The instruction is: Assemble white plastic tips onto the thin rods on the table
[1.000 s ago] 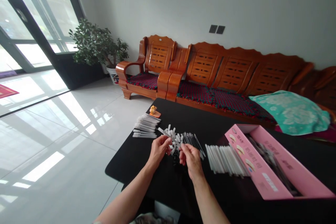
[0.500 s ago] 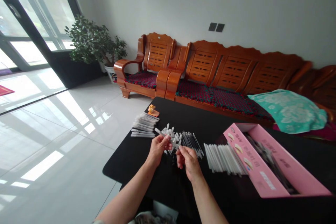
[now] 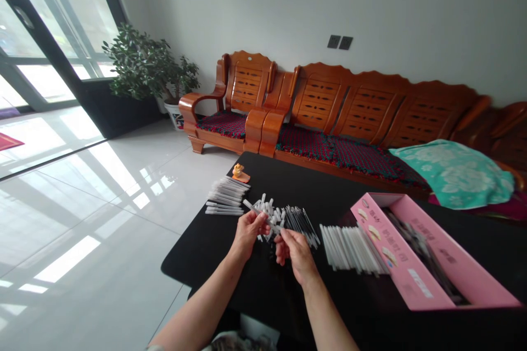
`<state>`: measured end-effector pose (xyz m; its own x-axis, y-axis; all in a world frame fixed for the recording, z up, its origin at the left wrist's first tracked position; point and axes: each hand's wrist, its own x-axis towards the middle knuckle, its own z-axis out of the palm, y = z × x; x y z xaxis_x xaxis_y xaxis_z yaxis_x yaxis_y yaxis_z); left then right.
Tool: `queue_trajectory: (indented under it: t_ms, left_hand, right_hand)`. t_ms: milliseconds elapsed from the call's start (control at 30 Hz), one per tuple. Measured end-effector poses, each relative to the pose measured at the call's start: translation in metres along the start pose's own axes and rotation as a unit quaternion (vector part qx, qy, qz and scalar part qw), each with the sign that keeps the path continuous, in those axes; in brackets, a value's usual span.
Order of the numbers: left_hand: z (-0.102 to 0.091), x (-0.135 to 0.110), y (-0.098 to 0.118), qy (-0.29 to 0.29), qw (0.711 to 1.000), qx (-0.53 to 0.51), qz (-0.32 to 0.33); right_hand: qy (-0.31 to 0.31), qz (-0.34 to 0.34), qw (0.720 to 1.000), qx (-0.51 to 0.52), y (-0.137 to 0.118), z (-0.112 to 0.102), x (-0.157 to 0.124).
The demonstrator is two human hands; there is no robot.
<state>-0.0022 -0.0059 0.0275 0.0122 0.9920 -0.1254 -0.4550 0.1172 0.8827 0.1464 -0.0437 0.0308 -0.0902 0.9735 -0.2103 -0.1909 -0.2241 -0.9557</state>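
Note:
A slim white pen slants between my two hands, its far end poking out past the left fingers. My left hand is closed, pinching the pen between thumb and fingers. Closed as well, my right hand grips the pen's near end by the fingertips. Just behind the hands lies a loose heap of short white pen caps, partly hidden by them. Thin dark pen refills are spread beside the caps. Farther right, white pen barrels lie in a row. White pens are stacked at the left.
A long pink box with dark thin items inside stands on the right of the black table. A small orange figure sits at the far left corner. Beyond are a wooden sofa and a potted plant.
Almost nothing differs. Both hands hold the pen in nearly the same place, with only a slight shift of the right fingers.

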Motion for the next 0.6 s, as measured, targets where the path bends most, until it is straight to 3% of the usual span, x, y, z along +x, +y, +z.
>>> queue_trajectory:
  t_ms: [600]
  left_hand:
    - [-0.0007, -0.0017, 0.0014, 0.017, 1.0, 0.009, -0.001]
  right_hand:
    - [0.015, -0.02, 1.0, -0.011, -0.0001, -0.0011, -0.0015]
